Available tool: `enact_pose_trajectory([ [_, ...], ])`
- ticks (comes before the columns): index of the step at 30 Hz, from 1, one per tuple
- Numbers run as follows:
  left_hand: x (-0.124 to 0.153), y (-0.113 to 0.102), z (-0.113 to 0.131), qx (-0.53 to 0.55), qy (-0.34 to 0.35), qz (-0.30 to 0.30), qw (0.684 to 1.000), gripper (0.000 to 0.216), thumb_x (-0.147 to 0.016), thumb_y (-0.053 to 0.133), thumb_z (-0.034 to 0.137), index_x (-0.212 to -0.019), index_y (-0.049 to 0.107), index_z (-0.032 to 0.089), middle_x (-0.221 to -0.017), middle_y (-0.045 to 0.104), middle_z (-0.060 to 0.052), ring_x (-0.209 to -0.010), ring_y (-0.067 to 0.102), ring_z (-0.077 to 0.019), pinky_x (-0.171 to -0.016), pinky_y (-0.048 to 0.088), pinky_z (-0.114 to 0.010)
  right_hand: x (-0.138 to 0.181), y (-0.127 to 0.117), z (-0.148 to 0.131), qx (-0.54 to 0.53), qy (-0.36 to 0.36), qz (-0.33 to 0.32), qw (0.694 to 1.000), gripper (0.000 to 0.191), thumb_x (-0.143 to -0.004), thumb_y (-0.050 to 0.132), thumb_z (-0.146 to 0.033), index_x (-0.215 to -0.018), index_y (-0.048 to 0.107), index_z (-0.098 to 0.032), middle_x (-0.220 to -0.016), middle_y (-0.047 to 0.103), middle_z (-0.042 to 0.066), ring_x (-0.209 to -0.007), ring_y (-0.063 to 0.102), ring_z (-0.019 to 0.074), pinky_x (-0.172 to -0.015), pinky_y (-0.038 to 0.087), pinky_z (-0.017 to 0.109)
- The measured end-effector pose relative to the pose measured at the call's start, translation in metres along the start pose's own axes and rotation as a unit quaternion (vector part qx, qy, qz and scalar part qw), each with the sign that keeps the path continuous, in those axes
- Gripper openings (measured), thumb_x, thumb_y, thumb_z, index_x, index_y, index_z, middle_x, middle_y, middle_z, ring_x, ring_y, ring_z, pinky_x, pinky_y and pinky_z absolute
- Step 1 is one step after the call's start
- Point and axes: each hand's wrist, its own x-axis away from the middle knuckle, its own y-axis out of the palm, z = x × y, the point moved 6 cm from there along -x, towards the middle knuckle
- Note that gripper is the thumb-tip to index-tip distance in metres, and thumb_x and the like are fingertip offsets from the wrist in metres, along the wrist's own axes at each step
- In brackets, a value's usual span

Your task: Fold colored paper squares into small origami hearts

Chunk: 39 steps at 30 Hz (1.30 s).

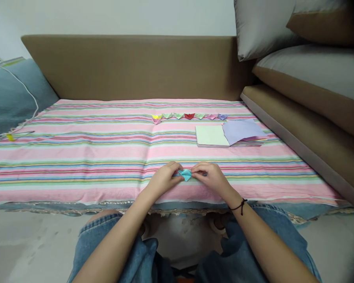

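A small light-blue folded paper piece (pixel 185 175) rests on the pink striped cloth (pixel 91 157) near its front edge. My left hand (pixel 164 179) pinches its left end and my right hand (pixel 210 176) pinches its right end; both have curled, closed fingers. A dark string bracelet (pixel 238 205) circles my right wrist. Farther back runs a row of several small folded paper pieces (pixel 189 116) in yellow, green, red, pink and purple. In front of that row lies a stack of square paper sheets (pixel 211 136), pale green on top, with lilac sheets (pixel 242 131) beside it.
Brown and grey cushions (pixel 309 74) are piled at the right. A brown backrest (pixel 129 67) runs behind the cloth. At the left lie a blue-grey cushion (pixel 8 94), a white cable (pixel 26 92) and a yellow-tipped item (pixel 10 137). My knees in denim (pixel 247 251) are below.
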Motion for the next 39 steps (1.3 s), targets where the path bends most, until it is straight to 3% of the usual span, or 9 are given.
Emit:
enact_pose_trajectory([
  [4,-0.002,-0.001,0.004,-0.003,0.004,0.035,0.999,0.011,-0.08,0.06,0.028,-0.087,0.059,0.019,-0.085,0.057,-0.004,-0.077,0.054,-0.0184,-0.069,0.044,-0.029,0.001,-0.001,0.001,0.003,0.013,0.0,1.0,0.009,-0.076,0.061,-0.017,-0.075,0.069,-0.02,-0.078,0.069,0.004,-0.073,0.063,0.0191,-0.063,0.05,0.029],
  [9,-0.006,0.006,0.014,-0.069,0.026,0.072,0.995,0.01,-0.077,0.062,0.02,-0.088,0.06,0.019,-0.094,0.058,-0.005,-0.089,0.052,-0.0221,-0.079,0.042,-0.034,0.0,0.001,0.002,0.002,0.02,-0.005,1.0,0.008,-0.075,0.061,-0.018,-0.077,0.068,-0.02,-0.079,0.069,0.005,-0.072,0.064,0.0194,-0.063,0.052,0.03],
  [20,-0.011,0.009,0.014,-0.088,0.006,0.093,0.992,0.011,-0.079,0.055,0.013,-0.076,0.063,0.019,-0.097,0.062,-0.006,-0.094,0.051,-0.0236,-0.082,0.041,-0.039,0.001,0.0,-0.005,-0.02,0.023,0.004,1.0,0.009,-0.075,0.061,-0.019,-0.081,0.068,-0.021,-0.087,0.069,0.005,-0.083,0.064,0.0204,-0.067,0.053,0.03],
  [23,-0.011,0.003,0.011,-0.022,-0.016,0.11,0.994,0.01,-0.076,0.057,0.013,-0.072,0.064,0.02,-0.094,0.063,-0.006,-0.094,0.053,-0.0234,-0.086,0.041,-0.04,0.001,-0.005,-0.003,-0.061,0.053,0.041,0.996,0.015,-0.079,0.06,-0.026,-0.091,0.066,-0.02,-0.094,0.068,0.007,-0.083,0.064,0.0199,-0.069,0.053,0.031],
  [25,-0.011,-0.002,0.002,0.099,-0.067,0.125,0.985,0.007,-0.074,0.06,0.018,-0.068,0.064,0.02,-0.088,0.065,-0.005,-0.089,0.056,-0.0229,-0.084,0.042,-0.038,0.001,-0.01,0.001,-0.102,0.089,0.074,0.988,0.023,-0.081,0.058,-0.031,-0.1,0.063,-0.019,-0.098,0.068,0.008,-0.082,0.065,0.02,-0.071,0.053,0.032],
  [29,-0.006,-0.008,-0.019,0.297,-0.181,0.12,0.93,0.017,-0.071,0.061,0.033,-0.068,0.066,0.017,-0.078,0.068,-0.006,-0.075,0.061,-0.0214,-0.069,0.046,-0.032,0.002,-0.015,0.005,-0.157,0.132,0.112,0.972,0.028,-0.081,0.058,-0.037,-0.102,0.06,-0.019,-0.098,0.068,0.009,-0.092,0.063,0.0221,-0.076,0.053,0.033],
  [33,-0.002,-0.013,-0.025,0.348,-0.223,0.105,0.905,0.022,-0.068,0.063,0.038,-0.066,0.067,0.016,-0.074,0.069,-0.005,-0.073,0.061,-0.0202,-0.068,0.045,-0.031,0.003,-0.01,0.006,-0.17,0.141,0.095,0.971,0.03,-0.08,0.059,-0.038,-0.101,0.06,-0.018,-0.096,0.068,0.01,-0.09,0.063,0.0227,-0.076,0.052,0.034],
  [39,0.0,-0.018,-0.021,0.366,-0.212,0.115,0.899,0.023,-0.067,0.066,0.038,-0.066,0.063,0.016,-0.067,0.064,-0.001,-0.065,0.056,-0.0155,-0.064,0.042,-0.026,0.001,-0.001,0.005,-0.189,0.142,0.078,0.968,0.028,-0.079,0.059,-0.038,-0.1,0.06,-0.018,-0.097,0.067,0.01,-0.088,0.064,0.0221,-0.076,0.052,0.034],
])
